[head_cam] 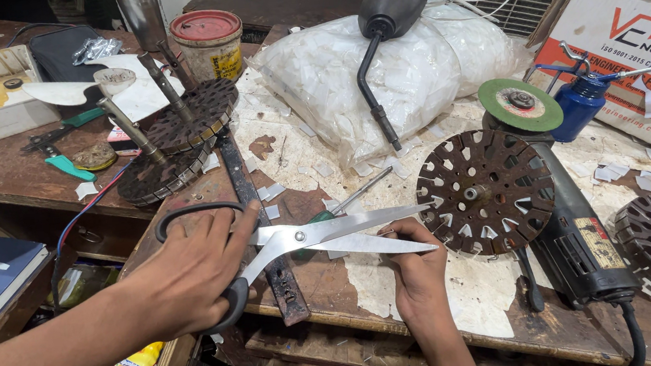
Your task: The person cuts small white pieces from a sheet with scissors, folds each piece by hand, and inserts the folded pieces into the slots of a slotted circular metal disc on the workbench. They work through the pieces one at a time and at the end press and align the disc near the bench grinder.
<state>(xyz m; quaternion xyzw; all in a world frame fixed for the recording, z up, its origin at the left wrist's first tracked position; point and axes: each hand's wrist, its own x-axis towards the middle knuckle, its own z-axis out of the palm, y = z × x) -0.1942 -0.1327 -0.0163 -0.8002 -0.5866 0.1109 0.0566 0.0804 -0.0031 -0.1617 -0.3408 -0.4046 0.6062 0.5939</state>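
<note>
My left hand (191,275) grips the black handles of a large pair of scissors (322,235) whose steel blades are spread apart and point right. My right hand (417,266) pinches a small white paper strip (383,243) lying between the blades. Just beyond the blade tips, a round brown slotted metal core (485,191) rests on the bench with white paper bits in some slots.
An angle grinder (573,239) with a green disc (521,104) lies at right beside a blue oil can (579,103) and a cardboard box (629,26). Two slotted cores on shafts (177,133) stand at left. A plastic bag of paper pieces (387,74), a black mirror (388,6), a red-lidded tin (209,43).
</note>
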